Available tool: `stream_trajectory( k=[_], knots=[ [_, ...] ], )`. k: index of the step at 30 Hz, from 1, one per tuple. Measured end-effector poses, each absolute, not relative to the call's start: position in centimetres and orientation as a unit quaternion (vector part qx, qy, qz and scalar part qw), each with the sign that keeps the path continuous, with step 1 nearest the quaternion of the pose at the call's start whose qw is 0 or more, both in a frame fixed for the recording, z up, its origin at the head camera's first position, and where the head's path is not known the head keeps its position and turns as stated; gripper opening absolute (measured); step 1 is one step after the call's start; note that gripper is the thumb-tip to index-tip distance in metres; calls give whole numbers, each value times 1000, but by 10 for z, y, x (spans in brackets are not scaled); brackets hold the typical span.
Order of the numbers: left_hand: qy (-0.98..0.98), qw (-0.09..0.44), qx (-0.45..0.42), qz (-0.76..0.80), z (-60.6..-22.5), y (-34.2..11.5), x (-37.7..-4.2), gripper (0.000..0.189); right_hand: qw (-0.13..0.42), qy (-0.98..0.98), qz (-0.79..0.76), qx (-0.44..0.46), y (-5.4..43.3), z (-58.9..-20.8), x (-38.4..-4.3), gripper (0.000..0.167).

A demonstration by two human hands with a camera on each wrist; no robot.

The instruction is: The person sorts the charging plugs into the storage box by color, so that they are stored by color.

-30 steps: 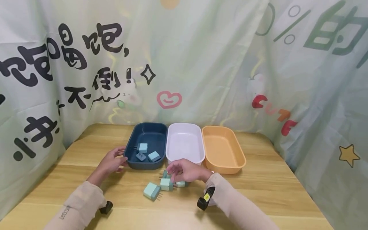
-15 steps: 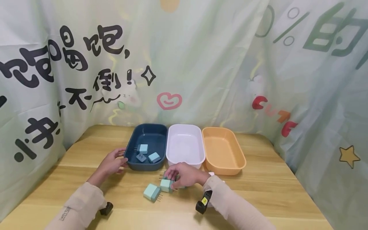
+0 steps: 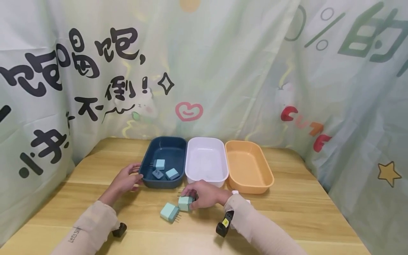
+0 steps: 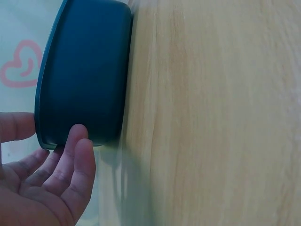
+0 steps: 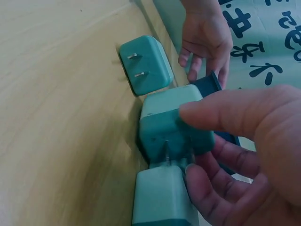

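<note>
My right hand [image 3: 205, 194] pinches a mint-and-teal plug charger [image 3: 185, 203] among the chargers in front of the trays. In the right wrist view, the thumb lies on that charger [image 5: 174, 127], with fingers curled along its other side. A second charger [image 5: 162, 195] sits against it, mostly hidden by the hand in the head view. Nearer the front lies another charger [image 3: 170, 212], its metal prongs exposed. At the left, my left hand [image 3: 125, 179] touches the corner of a dark blue tray [image 3: 162, 184] with relaxed fingers. Inside that tray are three chargers [image 3: 159, 164].
A white tray [image 3: 207, 159] and an orange tray [image 3: 250, 166] stand right of the blue one, side by side on the wooden table [image 3: 296, 202]. Small white items [image 3: 235, 192] show partly behind the right wrist. A printed curtain [image 3: 223, 71] encloses the back and sides.
My right hand has lowered onto the chargers and its fingers have closed around one. The left hand has stayed at the blue tray's corner.
</note>
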State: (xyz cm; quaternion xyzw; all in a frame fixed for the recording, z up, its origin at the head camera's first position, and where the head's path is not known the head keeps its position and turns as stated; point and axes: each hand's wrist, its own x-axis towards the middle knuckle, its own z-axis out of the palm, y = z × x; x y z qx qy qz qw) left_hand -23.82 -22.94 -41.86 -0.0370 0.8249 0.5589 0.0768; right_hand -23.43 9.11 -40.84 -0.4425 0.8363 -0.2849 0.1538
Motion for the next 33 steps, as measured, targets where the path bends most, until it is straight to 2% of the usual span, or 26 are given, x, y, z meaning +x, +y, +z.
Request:
stream_trajectory(
  k=[11, 23, 33],
  knots=[
    [825, 74, -40, 559, -419, -229, -237, 54, 190, 806, -375, -417, 94, -409, -238, 32],
    [823, 74, -38, 562, -416, -228, -238, 54, 167, 813, -380, -408, 94, -397, -241, 33],
    [826, 79, -43, 556, -414, -228, -237, 54, 170, 805, -401, -403, 94, -387, -247, 34]
  ],
)
